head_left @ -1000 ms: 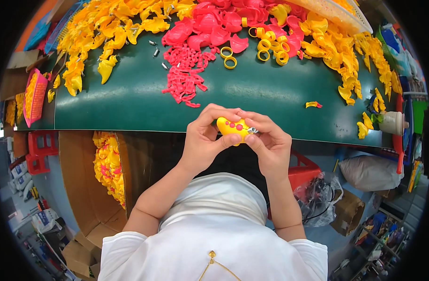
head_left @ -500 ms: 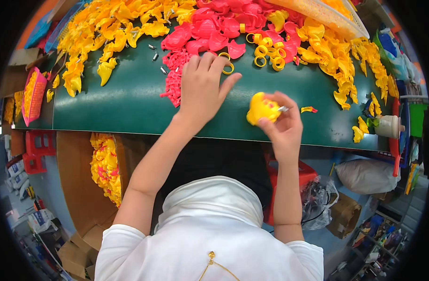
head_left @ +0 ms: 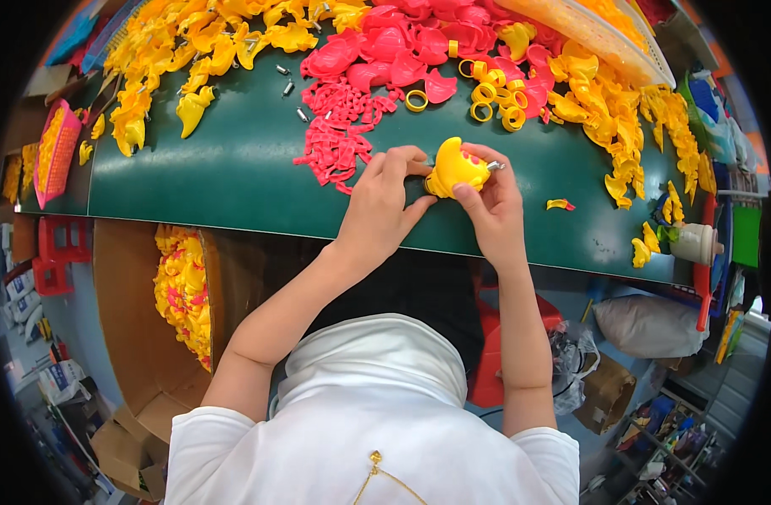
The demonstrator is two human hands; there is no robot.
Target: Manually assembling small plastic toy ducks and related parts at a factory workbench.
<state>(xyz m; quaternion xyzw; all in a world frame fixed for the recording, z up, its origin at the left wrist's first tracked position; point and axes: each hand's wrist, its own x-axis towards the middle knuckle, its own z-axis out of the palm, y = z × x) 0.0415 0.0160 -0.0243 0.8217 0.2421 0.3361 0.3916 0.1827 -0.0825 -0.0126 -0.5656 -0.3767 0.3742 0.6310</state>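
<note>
My right hand [head_left: 496, 206] grips a yellow moulded plastic piece [head_left: 455, 172] with a curved pointed top, red spots and a small metal pin sticking out on its right. Close against that piece's left side is my left hand [head_left: 378, 202], its thumb and fingers closed at the lower edge. A yellow ring appears to be in them, mostly hidden by the fingers and the piece. Another yellow ring [head_left: 416, 101] lies alone on the green table [head_left: 234, 181], beyond my hands. Left of my left hand spreads a heap of small red plastic parts [head_left: 335, 143].
Several yellow rings [head_left: 482, 112] lie near red shell-like pieces [head_left: 385, 50]. Yellow pieces heap at far left [head_left: 208, 46] and right [head_left: 600, 109]. Metal cylinders [head_left: 288, 87] are scattered between. Below the table edge, a cardboard box [head_left: 120, 311] holds yellow-and-red pieces.
My left hand has come back from the loose rings to the yellow piece, and one of two rings there is gone from the table. My right hand has moved slightly left with the piece.
</note>
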